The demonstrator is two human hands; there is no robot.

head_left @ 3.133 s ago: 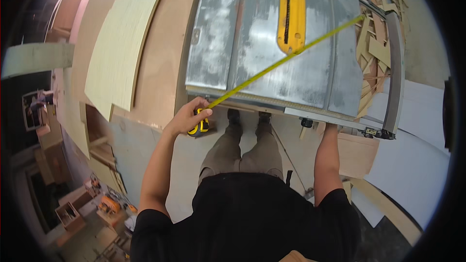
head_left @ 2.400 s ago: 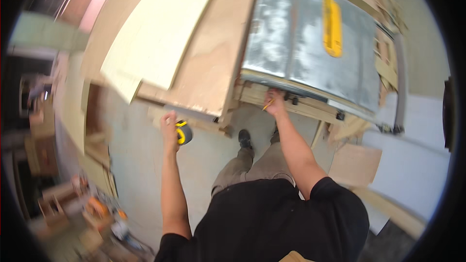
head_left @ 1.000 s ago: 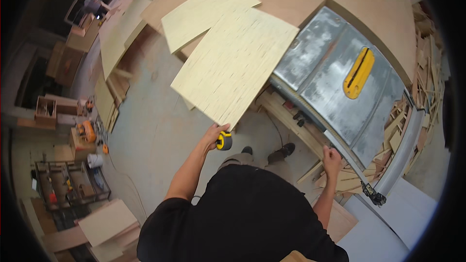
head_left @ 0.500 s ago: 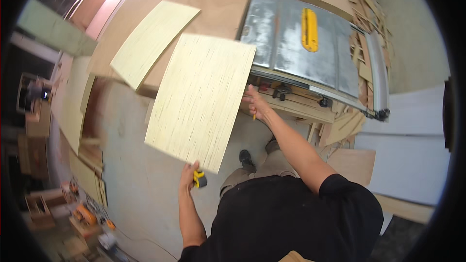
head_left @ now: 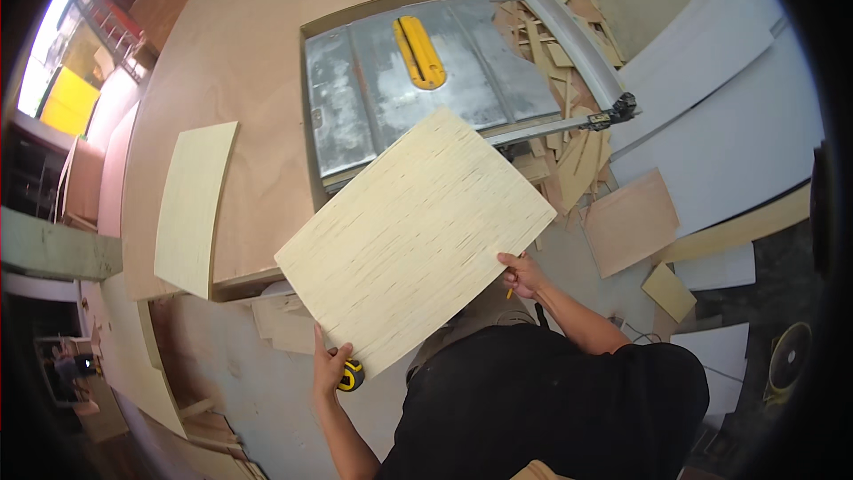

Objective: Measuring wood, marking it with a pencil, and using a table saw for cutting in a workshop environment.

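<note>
Pale wooden panel [head_left: 413, 244] is held up in front of the body by both hands, tilted askew. Its near-left corner is pinched by left hand [head_left: 331, 366], thumb on top, hand partly closed; yellow-and-black tape measure [head_left: 352, 376] is kept in the same hand. Any print on its case is too small to be read. Right-hand edge of the panel is gripped by right hand [head_left: 524, 276], thumb on top, other fingers curled; a thin yellow pencil-like stick [head_left: 509, 293] is carried there too. Fingertips under the panel are hidden.

Front edge of grey metal saw top [head_left: 369, 71] is overlapped by the panel's far corner; whether it is touched can't be told. Yellow slotted plate [head_left: 419, 53] is set in the saw top; lettering on it can't be made out. Saw top is bordered by wooden table [head_left: 258, 62], on which a second pale panel [head_left: 194, 213] is laid, left. To the right, wood offcuts [head_left: 577, 156] are heaped past a grey rail [head_left: 573, 36]; white sheets [head_left: 702, 116] are spread beyond.
</note>
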